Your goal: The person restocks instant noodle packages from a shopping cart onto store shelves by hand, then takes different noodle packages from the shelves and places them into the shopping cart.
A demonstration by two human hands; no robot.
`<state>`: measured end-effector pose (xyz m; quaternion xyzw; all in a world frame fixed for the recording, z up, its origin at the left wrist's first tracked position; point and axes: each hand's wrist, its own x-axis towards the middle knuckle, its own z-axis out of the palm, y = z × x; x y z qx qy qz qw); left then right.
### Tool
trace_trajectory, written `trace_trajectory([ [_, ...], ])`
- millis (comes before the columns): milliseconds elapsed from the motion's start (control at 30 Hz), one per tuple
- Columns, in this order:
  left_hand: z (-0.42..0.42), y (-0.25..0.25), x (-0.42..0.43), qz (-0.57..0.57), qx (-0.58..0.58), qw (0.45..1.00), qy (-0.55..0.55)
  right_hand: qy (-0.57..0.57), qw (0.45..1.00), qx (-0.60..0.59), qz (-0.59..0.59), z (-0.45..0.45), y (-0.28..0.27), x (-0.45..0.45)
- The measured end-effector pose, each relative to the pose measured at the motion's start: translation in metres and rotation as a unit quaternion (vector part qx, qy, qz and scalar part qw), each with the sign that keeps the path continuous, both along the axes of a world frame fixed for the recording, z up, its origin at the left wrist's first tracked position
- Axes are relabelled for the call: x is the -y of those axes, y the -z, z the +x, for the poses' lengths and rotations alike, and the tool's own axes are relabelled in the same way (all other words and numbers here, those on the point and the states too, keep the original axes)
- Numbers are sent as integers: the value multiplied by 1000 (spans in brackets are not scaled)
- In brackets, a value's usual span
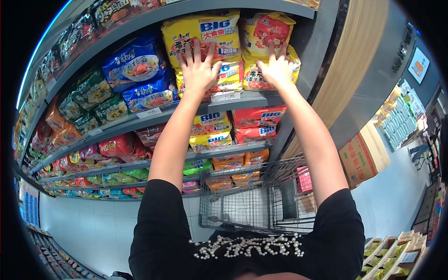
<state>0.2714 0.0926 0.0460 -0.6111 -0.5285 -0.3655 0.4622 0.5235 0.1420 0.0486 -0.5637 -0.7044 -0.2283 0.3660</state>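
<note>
Yellow packs (207,35), partly hidden, apparently touched.

Above the shopping cart (269,203), a hand could pass through the shelf's open front, between its price-tag edge (247,98) and the upper shelf lip (140,22). Yellow noodle packs (228,23) block the way deeper; blue noodle packs (130,58) stand left of them, a grey side panel (313,51) right. The cart's wires partly bar the orange packs (227,164) — open floor (98,221) lies left of the cart, a cardboard carton (365,156) to its right.
</note>
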Motion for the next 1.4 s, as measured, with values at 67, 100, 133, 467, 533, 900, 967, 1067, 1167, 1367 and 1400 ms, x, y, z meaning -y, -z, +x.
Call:
trace_trajectory([
  [67,-2,10,21,-36,-6,999,1,-20,998,49,16,17,12,4],
  [100,-5,22,25,-47,-3,999,15,-31,998,57,-13,22,11,16],
  [133,-8,33,29,-59,-1,998,30,-50,996,68,0,27,13,19],
  [467,-8,61,42,-115,33,993,9,-120,989,71,-51,49,38,25],
  [533,-6,57,45,-91,31,995,28,-124,987,69,-74,51,32,24],
  [900,-18,97,63,-37,-22,998,53,-171,978,98,70,37,103,46],
  [967,-20,112,64,-82,-16,996,25,-139,984,107,27,27,107,65],
  [1067,-18,116,62,-86,-3,996,16,-135,989,67,10,19,110,58],
  [1167,-15,116,63,-64,16,997,44,-125,990,60,22,16,111,65],
  [1367,-21,123,59,-49,30,994,95,-107,993,51,0,13,110,68],
  [1400,-20,122,60,-53,35,993,103,-108,993,48,-1,12,109,69],
])
